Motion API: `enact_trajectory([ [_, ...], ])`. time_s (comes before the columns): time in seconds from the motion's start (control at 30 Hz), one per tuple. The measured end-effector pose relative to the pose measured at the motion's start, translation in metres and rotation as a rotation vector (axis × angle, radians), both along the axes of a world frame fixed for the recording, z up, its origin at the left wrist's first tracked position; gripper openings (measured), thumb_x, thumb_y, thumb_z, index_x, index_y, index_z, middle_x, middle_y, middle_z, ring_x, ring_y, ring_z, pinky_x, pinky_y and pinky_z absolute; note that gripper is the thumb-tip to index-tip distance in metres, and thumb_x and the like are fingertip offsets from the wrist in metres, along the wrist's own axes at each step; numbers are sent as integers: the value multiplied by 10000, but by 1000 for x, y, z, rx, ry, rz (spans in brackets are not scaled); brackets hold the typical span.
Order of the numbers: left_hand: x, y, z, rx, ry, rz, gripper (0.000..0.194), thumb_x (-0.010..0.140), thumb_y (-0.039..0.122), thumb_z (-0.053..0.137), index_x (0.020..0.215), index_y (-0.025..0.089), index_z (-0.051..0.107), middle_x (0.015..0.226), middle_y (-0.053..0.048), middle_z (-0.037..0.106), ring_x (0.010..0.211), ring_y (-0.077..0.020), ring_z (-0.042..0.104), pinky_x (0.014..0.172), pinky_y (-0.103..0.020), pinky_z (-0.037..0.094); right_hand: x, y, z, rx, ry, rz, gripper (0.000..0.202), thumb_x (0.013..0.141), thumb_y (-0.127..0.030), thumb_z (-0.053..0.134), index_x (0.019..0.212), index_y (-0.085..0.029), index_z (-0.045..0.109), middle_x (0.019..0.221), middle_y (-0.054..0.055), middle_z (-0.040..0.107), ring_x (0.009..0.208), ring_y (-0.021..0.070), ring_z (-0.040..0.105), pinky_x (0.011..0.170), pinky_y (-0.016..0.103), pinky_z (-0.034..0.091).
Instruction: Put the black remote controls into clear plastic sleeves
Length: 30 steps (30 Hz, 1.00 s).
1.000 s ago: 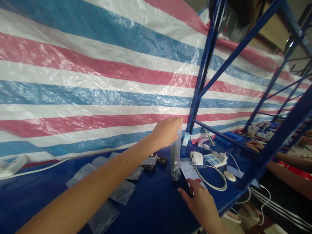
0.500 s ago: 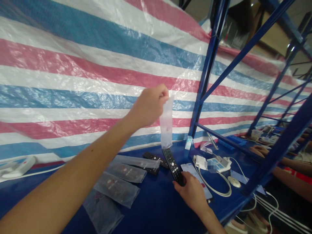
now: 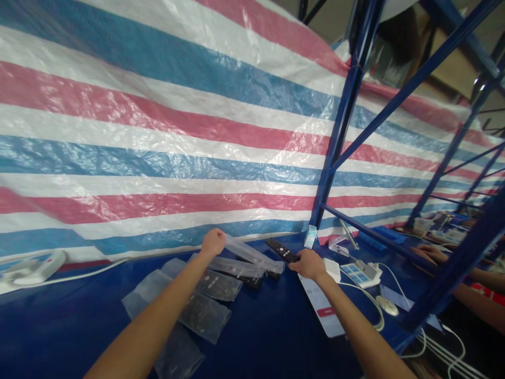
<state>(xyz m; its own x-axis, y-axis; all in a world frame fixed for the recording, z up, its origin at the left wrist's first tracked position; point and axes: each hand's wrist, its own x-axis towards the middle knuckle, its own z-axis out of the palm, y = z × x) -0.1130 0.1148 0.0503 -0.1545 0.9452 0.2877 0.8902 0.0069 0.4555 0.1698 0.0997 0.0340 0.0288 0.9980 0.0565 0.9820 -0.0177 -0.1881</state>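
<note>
My left hand (image 3: 213, 242) is closed on the end of a long, clear plastic sleeve (image 3: 252, 253), which slants down to the right over black remotes on the table. In my right hand (image 3: 310, 265) is a black remote control (image 3: 282, 250), gripped at its near end, its buttons facing up. Several more frosted sleeves (image 3: 207, 313) lie fanned out under and beside my left forearm, some with dark print or contents showing through. Part of another remote (image 3: 252, 282) shows from beneath the sleeves. A lit phone (image 3: 321, 305) lies below my right wrist.
The blue table (image 3: 252, 337) backs onto a striped plastic sheet (image 3: 158, 158). A blue metal post (image 3: 335, 137) rises at right. White cables, a power strip (image 3: 361, 275) and a mouse (image 3: 386, 305) lie to the right. Another person's hand (image 3: 428, 255) rests beyond the frame.
My left hand has come down and left with the plastic sleeve, which hung upright before and now lies low over the remotes. My right hand has moved the remote slightly up and away.
</note>
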Motion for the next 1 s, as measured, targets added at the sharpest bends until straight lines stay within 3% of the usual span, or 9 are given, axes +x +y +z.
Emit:
enact_trajectory([
  [0.1, 3, -6, -10, -37, 98, 51, 182, 926, 286, 531, 986, 143, 628, 976, -60, 651, 915, -206, 633, 780, -349, 521, -10, 9, -6, -19, -7, 65, 224, 734, -345, 655, 863, -182, 739, 889, 86, 741, 879, 223, 687, 636, 238, 438],
  [0.2, 14, -11, -6, -12, 208, 89, 216, 905, 150, 450, 1022, 87, 620, 1063, -178, 633, 1068, -315, 582, 824, -401, 484, -14, 14, -9, -29, -18, 108, 257, 749, -382, 667, 890, -180, 738, 928, 89, 739, 914, 223, 682, 665, 236, 447],
  [0.27, 29, -15, -1, 24, 274, 52, 278, 902, 150, 410, 1083, 54, 596, 1147, -227, 592, 1146, -351, 521, 867, -438, 462, -13, 16, -9, -31, -29, 120, 283, 751, -398, 673, 918, -179, 735, 987, 96, 730, 953, 228, 672, 692, 238, 453],
  [0.47, 98, -37, 7, 49, 380, -213, 358, 944, 328, 385, 993, 118, 670, 1049, -139, 652, 1072, -265, 553, 889, -359, 462, -12, 22, -7, -71, -69, 115, 360, 690, -454, 716, 901, -163, 738, 1005, 129, 723, 960, 259, 673, 709, 258, 479],
  [0.57, 130, -46, 5, 15, 410, -289, 377, 919, 396, 447, 990, 115, 689, 1071, -149, 653, 1073, -269, 558, 861, -357, 477, -15, 23, -6, -82, -85, 103, 309, 693, -408, 710, 890, -172, 740, 978, 128, 730, 956, 259, 677, 712, 259, 486],
  [0.67, 150, -47, 2, -56, 438, -308, 280, 876, 308, 541, 968, 98, 703, 1056, -181, 657, 1046, -285, 579, 806, -358, 494, -17, 20, -4, -77, -94, 84, 281, 688, -377, 705, 876, -171, 742, 965, 132, 734, 948, 263, 681, 707, 265, 491],
  [0.8, 158, -42, 2, -129, 452, -299, 218, 847, 69, 510, 940, 96, 705, 956, -177, 676, 935, -264, 633, 725, -327, 504, -12, 8, 3, -40, -98, 33, 290, 663, -369, 703, 861, -159, 737, 946, 143, 733, 911, 272, 688, 677, 278, 489],
  [1.0, 142, -53, 7, 35, 455, -457, 291, 942, 131, 387, 1040, 139, 661, 1077, -131, 618, 1087, -244, 555, 907, -357, 467, 19, -35, 15, 74, -93, -61, 275, 753, -429, 611, 841, -187, 705, 909, 107, 730, 895, 253, 681, 673, 276, 446],
])
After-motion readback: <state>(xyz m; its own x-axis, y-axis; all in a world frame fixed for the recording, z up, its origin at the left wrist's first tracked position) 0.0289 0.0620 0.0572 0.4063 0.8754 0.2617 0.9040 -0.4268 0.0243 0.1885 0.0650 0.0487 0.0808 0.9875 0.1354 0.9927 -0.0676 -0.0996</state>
